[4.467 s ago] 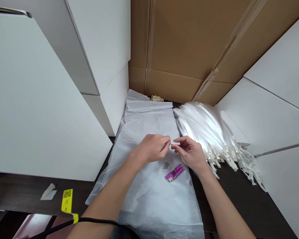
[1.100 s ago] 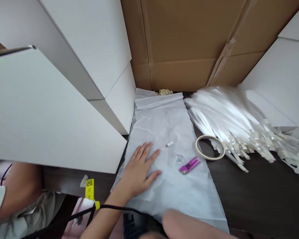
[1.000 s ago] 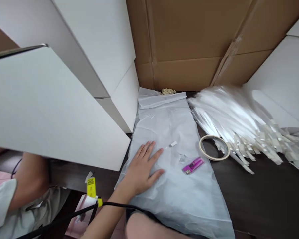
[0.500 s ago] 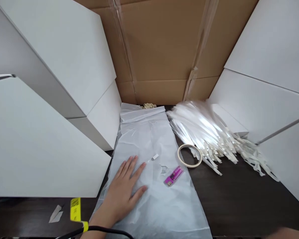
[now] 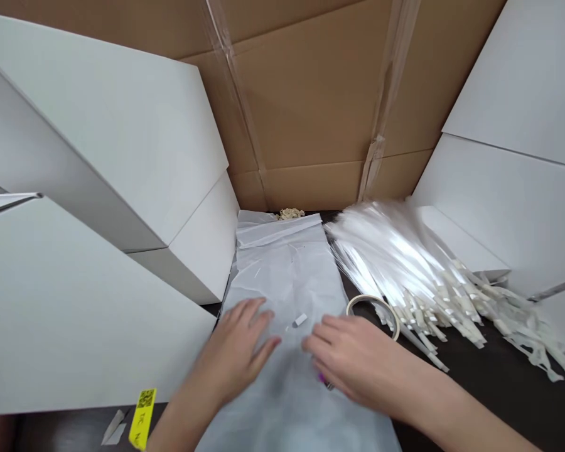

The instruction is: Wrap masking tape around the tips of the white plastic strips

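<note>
My left hand (image 5: 238, 348) hovers over or rests lightly on the left side of a white translucent plastic sheet (image 5: 282, 276); which one I cannot tell. Its fingers are apart and hold nothing. My right hand (image 5: 341, 355) reaches in from the lower right, fingers bent together around a purple lighter (image 5: 322, 378). Only one end of the lighter shows beneath the hand, so the grip itself is mostly hidden. Between the two hands a small white piece (image 5: 300, 320) lies on the sheet. A roll of tape (image 5: 395, 323) sits just beyond my right hand, partly covered by it.
A pile of clear strands with whitish ends (image 5: 405, 276) spreads at the right, tangled strips (image 5: 539, 342) beside it. White boxes (image 5: 98, 314) crowd the left, more white boxes (image 5: 508, 176) the right. Cardboard (image 5: 306, 107) closes the back. A yellow label (image 5: 142, 417) hangs at lower left.
My right hand has come in from the lower right corner onto the lighter. My left hand, flat on the sheet before, has its fingers more bent. The whole view has shifted.
</note>
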Demonstrator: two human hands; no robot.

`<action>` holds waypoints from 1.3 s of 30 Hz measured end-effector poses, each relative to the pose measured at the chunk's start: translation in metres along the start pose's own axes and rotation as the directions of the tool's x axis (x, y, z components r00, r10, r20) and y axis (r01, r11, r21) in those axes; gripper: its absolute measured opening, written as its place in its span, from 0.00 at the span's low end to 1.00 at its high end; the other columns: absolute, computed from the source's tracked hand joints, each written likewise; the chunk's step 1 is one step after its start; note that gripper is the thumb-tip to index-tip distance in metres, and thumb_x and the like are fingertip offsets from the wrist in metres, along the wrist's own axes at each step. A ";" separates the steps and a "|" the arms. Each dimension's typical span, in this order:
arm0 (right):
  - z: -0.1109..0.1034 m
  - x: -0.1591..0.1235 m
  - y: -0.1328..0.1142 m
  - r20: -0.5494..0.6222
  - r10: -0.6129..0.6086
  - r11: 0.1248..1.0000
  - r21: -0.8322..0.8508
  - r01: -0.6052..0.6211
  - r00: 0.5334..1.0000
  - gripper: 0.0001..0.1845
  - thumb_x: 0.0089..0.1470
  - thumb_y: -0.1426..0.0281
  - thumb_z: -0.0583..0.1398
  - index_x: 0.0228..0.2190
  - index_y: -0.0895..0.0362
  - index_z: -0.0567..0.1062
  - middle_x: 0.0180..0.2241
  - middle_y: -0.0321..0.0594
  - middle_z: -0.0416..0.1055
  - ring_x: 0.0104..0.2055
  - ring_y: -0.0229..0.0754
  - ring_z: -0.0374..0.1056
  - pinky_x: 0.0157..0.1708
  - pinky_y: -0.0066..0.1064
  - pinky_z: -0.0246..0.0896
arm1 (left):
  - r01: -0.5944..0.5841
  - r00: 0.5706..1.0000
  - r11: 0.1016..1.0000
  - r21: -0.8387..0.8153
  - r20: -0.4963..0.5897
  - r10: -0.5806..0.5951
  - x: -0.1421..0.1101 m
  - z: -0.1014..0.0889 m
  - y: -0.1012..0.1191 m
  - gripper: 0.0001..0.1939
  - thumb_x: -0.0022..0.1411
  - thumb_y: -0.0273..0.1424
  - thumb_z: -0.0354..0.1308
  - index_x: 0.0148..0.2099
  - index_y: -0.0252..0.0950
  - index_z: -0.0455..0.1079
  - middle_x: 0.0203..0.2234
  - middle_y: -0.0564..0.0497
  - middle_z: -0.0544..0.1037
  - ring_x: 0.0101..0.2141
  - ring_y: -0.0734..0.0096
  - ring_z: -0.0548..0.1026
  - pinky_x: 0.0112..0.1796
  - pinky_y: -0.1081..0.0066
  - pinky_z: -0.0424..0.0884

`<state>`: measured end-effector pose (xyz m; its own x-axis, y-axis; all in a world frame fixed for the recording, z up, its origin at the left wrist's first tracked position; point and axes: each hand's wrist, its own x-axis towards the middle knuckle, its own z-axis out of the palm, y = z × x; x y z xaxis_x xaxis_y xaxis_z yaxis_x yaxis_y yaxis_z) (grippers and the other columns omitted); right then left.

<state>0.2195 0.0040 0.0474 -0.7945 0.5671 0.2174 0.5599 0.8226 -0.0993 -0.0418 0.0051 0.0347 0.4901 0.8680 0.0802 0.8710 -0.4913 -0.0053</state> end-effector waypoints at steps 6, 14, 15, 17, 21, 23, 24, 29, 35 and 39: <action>0.050 0.021 0.019 -0.081 0.055 0.998 0.032 -0.052 0.995 0.09 0.63 0.66 0.60 0.42 0.58 0.72 0.39 0.42 0.72 0.41 0.47 0.66 0.38 0.39 0.55 | 0.055 0.998 0.994 0.095 0.005 -0.056 0.141 -0.018 0.006 0.14 0.70 0.27 0.49 0.55 0.37 0.70 0.50 0.44 0.75 0.51 0.57 0.71 0.49 0.60 0.70; 0.066 0.016 0.017 -0.076 0.088 0.986 0.147 -0.076 0.993 0.18 0.63 0.60 0.61 0.49 0.58 0.70 0.42 0.41 0.72 0.42 0.47 0.64 0.38 0.39 0.55 | 0.058 0.964 0.976 0.211 0.244 -0.110 0.249 0.016 -0.017 0.19 0.62 0.18 0.53 0.55 0.27 0.70 0.50 0.32 0.74 0.53 0.48 0.72 0.48 0.59 0.72; 0.066 0.017 0.018 -0.068 0.083 0.985 0.158 -0.072 0.994 0.17 0.63 0.61 0.61 0.48 0.58 0.70 0.42 0.40 0.72 0.42 0.46 0.64 0.38 0.39 0.55 | 0.059 0.956 0.975 0.216 0.269 -0.117 0.252 0.018 -0.021 0.19 0.60 0.18 0.55 0.54 0.26 0.71 0.49 0.32 0.74 0.52 0.48 0.73 0.47 0.60 0.72; 0.066 0.017 0.019 -0.057 0.077 0.982 0.175 -0.066 0.995 0.16 0.63 0.61 0.61 0.47 0.58 0.71 0.42 0.40 0.72 0.42 0.46 0.64 0.39 0.39 0.55 | 0.059 0.941 0.972 0.228 0.313 -0.130 0.260 0.019 -0.027 0.20 0.58 0.19 0.58 0.54 0.26 0.71 0.49 0.31 0.75 0.50 0.48 0.75 0.47 0.61 0.73; 0.067 0.017 0.020 -0.040 0.083 0.980 0.184 -0.075 0.996 0.14 0.64 0.61 0.59 0.45 0.58 0.71 0.42 0.40 0.72 0.42 0.46 0.63 0.40 0.39 0.54 | 0.043 0.908 0.967 0.250 0.394 -0.142 0.279 0.017 -0.029 0.19 0.54 0.19 0.62 0.50 0.27 0.74 0.45 0.32 0.78 0.46 0.48 0.78 0.45 0.61 0.74; 0.067 0.017 0.020 -0.024 0.092 0.979 0.185 -0.086 0.995 0.13 0.65 0.61 0.58 0.44 0.57 0.72 0.42 0.40 0.72 0.43 0.46 0.63 0.40 0.39 0.54 | 0.030 0.898 0.966 0.257 0.417 -0.139 0.285 0.016 -0.028 0.17 0.54 0.19 0.62 0.47 0.28 0.75 0.44 0.32 0.79 0.46 0.48 0.78 0.45 0.61 0.74; 0.067 0.017 0.020 -0.014 0.095 0.978 0.186 -0.091 0.995 0.12 0.65 0.61 0.58 0.43 0.57 0.72 0.42 0.40 0.72 0.43 0.46 0.63 0.40 0.39 0.54 | 0.023 0.897 0.966 0.258 0.422 -0.134 0.287 0.016 -0.027 0.16 0.54 0.19 0.61 0.47 0.28 0.76 0.44 0.32 0.79 0.46 0.47 0.78 0.45 0.61 0.74; 0.062 0.017 0.021 0.021 0.098 0.976 0.193 -0.100 0.995 0.12 0.66 0.61 0.56 0.42 0.57 0.72 0.42 0.40 0.72 0.44 0.46 0.63 0.41 0.39 0.55 | 0.004 0.919 0.973 0.232 0.382 -0.095 0.279 0.017 -0.032 0.19 0.59 0.22 0.57 0.53 0.28 0.72 0.51 0.31 0.75 0.49 0.48 0.76 0.47 0.60 0.72; 0.061 0.017 0.022 0.028 0.104 0.977 0.186 -0.107 0.994 0.11 0.65 0.63 0.56 0.42 0.57 0.72 0.42 0.40 0.71 0.44 0.46 0.62 0.42 0.39 0.56 | 0.058 0.951 0.991 0.123 0.296 -0.092 0.269 0.016 -0.054 0.20 0.62 0.25 0.51 0.56 0.29 0.66 0.44 0.34 0.77 0.41 0.53 0.78 0.41 0.64 0.71; 0.061 0.017 0.022 0.013 0.102 0.978 0.182 -0.103 0.995 0.11 0.66 0.63 0.56 0.43 0.57 0.72 0.42 0.40 0.71 0.44 0.46 0.62 0.42 0.40 0.56 | 0.080 0.972 0.997 -0.012 0.225 -0.076 0.263 0.012 -0.066 0.17 0.65 0.32 0.48 0.52 0.31 0.68 0.36 0.40 0.78 0.33 0.59 0.76 0.35 0.66 0.68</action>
<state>0.2040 0.0344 -0.0107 -0.7359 0.6488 0.1938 0.5865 0.7538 -0.2963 0.0303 0.2668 0.0442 0.4181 0.8966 -0.1456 0.9070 -0.4209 0.0129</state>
